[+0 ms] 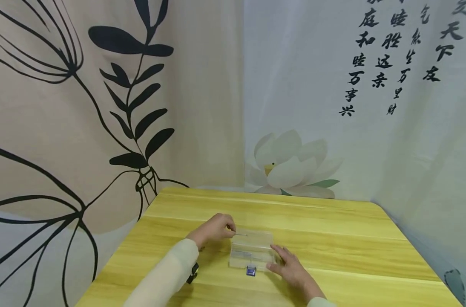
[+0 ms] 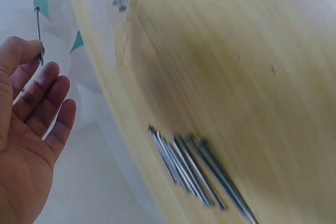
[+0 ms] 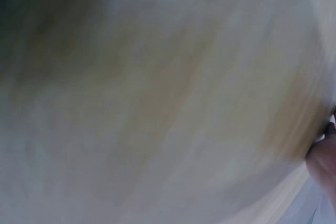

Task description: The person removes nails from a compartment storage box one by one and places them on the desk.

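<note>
A left hand (image 1: 217, 228), the nearer one, has its fingers pinched on a thin metal nail (image 2: 38, 30), whose long axis points to 3 o'clock, apparently over the 11 o'clock corner of a clear plastic box (image 1: 263, 238). The right hand (image 1: 292, 269), fingers apart, is at the box's 4 o'clock edge.

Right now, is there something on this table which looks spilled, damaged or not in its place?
Nothing stands out as odd. The nails outside the clear box lie side by side on the table, not scattered, and the left hand pinches another nail. The right wrist view is too blurred to judge.
</note>
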`<state>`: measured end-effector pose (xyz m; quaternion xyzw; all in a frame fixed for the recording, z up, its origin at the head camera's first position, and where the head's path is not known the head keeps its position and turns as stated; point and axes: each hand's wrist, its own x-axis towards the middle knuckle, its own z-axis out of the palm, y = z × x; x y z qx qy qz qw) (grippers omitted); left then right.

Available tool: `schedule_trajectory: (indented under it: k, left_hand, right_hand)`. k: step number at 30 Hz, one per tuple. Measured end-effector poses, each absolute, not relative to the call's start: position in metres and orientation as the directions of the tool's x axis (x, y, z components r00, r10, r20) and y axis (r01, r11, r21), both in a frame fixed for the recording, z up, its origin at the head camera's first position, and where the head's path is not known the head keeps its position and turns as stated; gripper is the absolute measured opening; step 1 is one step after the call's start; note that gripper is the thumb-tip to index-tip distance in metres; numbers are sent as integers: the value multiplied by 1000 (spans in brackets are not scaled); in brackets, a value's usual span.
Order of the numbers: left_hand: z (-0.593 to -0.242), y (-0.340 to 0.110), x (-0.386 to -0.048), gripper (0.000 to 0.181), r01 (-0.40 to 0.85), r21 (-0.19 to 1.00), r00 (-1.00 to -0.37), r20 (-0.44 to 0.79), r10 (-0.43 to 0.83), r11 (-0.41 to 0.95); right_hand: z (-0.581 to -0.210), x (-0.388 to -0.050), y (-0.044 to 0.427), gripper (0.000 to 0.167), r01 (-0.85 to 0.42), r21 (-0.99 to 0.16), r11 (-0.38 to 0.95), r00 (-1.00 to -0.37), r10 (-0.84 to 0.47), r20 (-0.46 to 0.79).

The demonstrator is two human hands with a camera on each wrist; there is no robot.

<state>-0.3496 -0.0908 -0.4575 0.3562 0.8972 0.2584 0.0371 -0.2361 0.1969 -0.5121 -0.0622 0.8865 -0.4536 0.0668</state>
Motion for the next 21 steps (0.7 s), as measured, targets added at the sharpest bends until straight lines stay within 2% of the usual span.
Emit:
schedule_trajectory:
  k: [10, 21]
  left_hand:
    - [-455, -138, -346, 8, 535, 558, -807, 115, 579, 634]
    - [-459, -177, -347, 5, 499, 602, -837, 149, 527, 623]
  right_hand:
    - [-514, -236, 199, 68, -52, -807, 589, -983, -171, -61]
    - [-513, -239, 200, 67, -59, -803, 593, -982, -179, -60]
